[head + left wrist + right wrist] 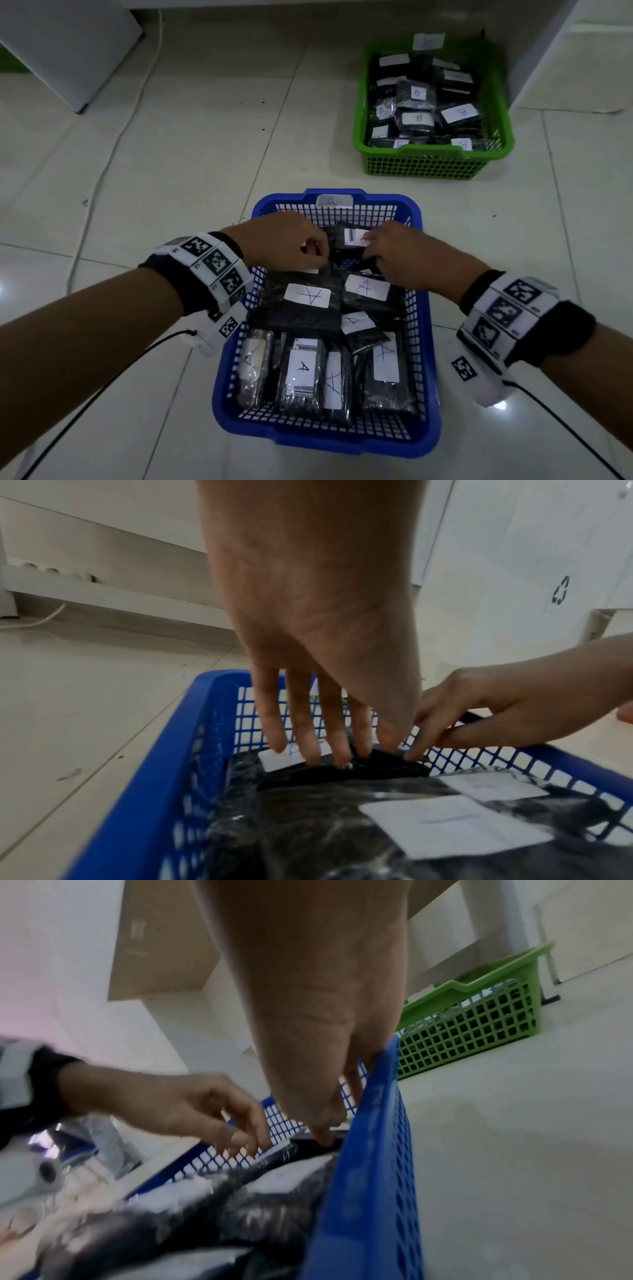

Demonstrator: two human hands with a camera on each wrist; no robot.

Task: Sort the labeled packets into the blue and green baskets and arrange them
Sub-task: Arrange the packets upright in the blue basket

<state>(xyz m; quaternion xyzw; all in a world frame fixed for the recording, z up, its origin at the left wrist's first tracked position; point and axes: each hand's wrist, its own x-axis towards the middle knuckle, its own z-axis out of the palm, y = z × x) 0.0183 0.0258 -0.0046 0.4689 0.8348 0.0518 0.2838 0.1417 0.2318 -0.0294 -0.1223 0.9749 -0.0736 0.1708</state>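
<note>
The blue basket on the floor holds several black packets with white "A" labels. At its far end a black packet labelled "A" stands on edge. My left hand pinches its left side and my right hand grips its right side. In the left wrist view my left hand has thumb and fingertips on the packet's top edge, with the right hand touching beside them. The green basket at the far right is full of "B" packets.
A white cable runs across the tiled floor on the left. A white cabinet stands at the far left and white furniture behind the green basket. A power strip lies by the wall.
</note>
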